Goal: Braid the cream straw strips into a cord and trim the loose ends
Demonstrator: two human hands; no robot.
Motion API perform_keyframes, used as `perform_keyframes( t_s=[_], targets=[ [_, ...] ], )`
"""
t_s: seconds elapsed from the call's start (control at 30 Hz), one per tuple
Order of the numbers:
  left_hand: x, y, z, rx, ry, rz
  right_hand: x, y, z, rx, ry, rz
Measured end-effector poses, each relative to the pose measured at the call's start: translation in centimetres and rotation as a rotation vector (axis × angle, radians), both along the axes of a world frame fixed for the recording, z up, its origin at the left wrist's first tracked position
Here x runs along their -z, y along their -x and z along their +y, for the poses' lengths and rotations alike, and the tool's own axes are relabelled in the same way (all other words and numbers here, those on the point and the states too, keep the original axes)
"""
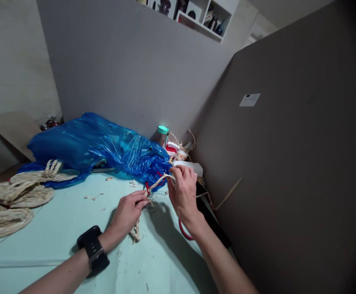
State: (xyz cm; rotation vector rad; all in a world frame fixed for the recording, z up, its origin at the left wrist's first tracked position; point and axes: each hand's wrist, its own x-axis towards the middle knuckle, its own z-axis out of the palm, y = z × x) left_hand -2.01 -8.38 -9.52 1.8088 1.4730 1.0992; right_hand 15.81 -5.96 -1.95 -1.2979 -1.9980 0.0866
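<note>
Cord [156,183], pale and braided, runs between the two hands near the middle of the frame, in front of the crumpled end of the blue bag [104,143]. The left hand [128,210] pinches it between thumb and fingers; a loose length hangs below toward the lower centre. The right hand [183,188] has its fingers closed on the other end, slightly higher in the frame. Bits of red tie [147,188] show against the cord close to the left fingers.

The step in hand looks to be working this strand with both hands at once. As a judgement, the next move calls for a steady pinch on the left and fine finger control on the right, with the strand kept clear of the bag.

As for writing, the white label [250,100] on the panel at right bears a small dark mark, too small to read. No brand can be made out on the watch [94,249] at lower left, and no lettering is legible on the bag or on the green-lidded jar [162,130] behind it.
</note>
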Motion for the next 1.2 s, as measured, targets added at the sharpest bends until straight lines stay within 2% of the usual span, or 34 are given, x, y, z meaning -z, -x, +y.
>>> perform_keyframes(
  t_s=[0.13,0.23,0.37,0.6,0.83,1.0,1.2],
  targets=[
    [0.2,0.0,0.2,-0.023,-0.010,-0.027,1.5,1.2,-0.6,-0.148,0.092,-0.020],
    [0.3,0.0,0.2,-0.016,-0.018,-0.037,2.7,1.7,0.1,-0.242,0.171,0.001],
    [0.2,0.1,0.1,0.006,-0.031,-0.041,3.5,2.2,1.0,-0.313,0.260,0.033],
    [0.2,-0.2,-0.1,0.020,-0.046,-0.049,4.0,2.4,0.5,-0.223,0.271,0.079],
    [-0.4,-0.3,-0.2,0.003,-0.043,-0.032,4.0,2.1,0.2,-0.154,0.302,0.320],
    [-0.5,-0.2,-0.2,0.009,-0.048,0.029,4.1,3.0,1.0,-0.210,0.379,0.489],
    [-0.2,-0.7,-0.6,0.049,-0.052,0.127,5.4,4.1,1.7,-0.222,0.465,0.613]
  ],
)
